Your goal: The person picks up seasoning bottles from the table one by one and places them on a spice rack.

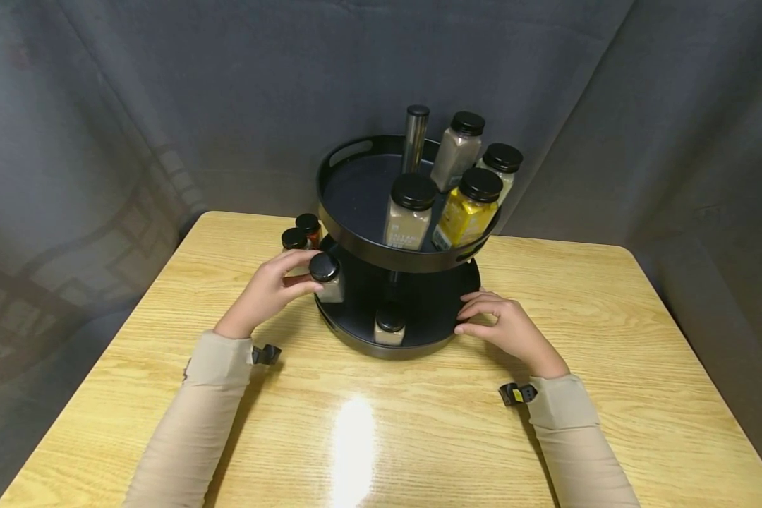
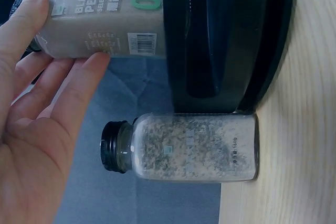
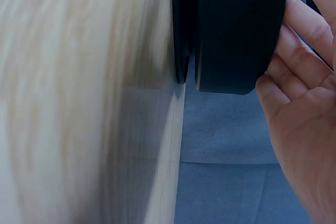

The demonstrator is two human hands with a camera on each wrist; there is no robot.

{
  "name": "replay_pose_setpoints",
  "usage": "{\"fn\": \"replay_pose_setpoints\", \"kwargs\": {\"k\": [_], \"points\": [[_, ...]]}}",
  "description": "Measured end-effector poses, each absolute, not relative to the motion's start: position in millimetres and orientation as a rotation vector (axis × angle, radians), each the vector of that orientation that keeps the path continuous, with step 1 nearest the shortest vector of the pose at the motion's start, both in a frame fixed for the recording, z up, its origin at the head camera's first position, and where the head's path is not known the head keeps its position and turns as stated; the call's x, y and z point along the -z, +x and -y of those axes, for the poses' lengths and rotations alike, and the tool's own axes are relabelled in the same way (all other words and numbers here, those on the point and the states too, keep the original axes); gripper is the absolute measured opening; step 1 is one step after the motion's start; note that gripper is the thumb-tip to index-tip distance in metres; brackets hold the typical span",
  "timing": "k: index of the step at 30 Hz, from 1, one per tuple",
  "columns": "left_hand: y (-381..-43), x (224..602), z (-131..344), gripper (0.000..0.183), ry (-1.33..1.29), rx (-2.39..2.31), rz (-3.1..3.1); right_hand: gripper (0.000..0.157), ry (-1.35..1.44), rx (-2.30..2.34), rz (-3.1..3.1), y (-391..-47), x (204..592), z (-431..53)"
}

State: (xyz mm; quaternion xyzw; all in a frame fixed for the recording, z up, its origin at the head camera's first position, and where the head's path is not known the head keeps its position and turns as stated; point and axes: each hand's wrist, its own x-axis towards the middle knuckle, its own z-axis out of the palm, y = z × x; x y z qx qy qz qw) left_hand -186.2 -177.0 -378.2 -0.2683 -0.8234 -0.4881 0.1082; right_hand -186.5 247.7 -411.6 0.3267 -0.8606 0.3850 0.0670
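A two-tier black turntable rack (image 1: 355,236) stands on the table. My left hand (image 1: 268,289) pinches a black pepper jar (image 1: 331,289) with a black lid at the left of the lower tier. In the left wrist view, the thumb lies near the lid and the fingertips touch the jar's side; its base is hidden behind the tier's rim. My right hand (image 1: 498,321) rests its loosely bent fingers on the right rim of the lower tier. Another lidded jar (image 1: 389,330) stands at the front of that tier.
Several spice jars stand on the upper tier, including a yellow one (image 1: 466,215), near the metal post (image 1: 415,141). Left of the rack, a jar of speckled seasoning (image 2: 194,148) and a red-orange one (image 1: 309,229) stand on the table (image 1: 419,423). A grey curtain (image 1: 260,106) hangs behind.
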Motion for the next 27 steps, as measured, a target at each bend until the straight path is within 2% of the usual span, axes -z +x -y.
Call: {"fn": "replay_pose_setpoints", "kwargs": {"k": [27], "points": [[-188.2,386.3,167.3,0.047,-0.875,1.462,2.549,0.017,0.957,-1.154,2.626,-185.7,409.0,-247.2]]}}
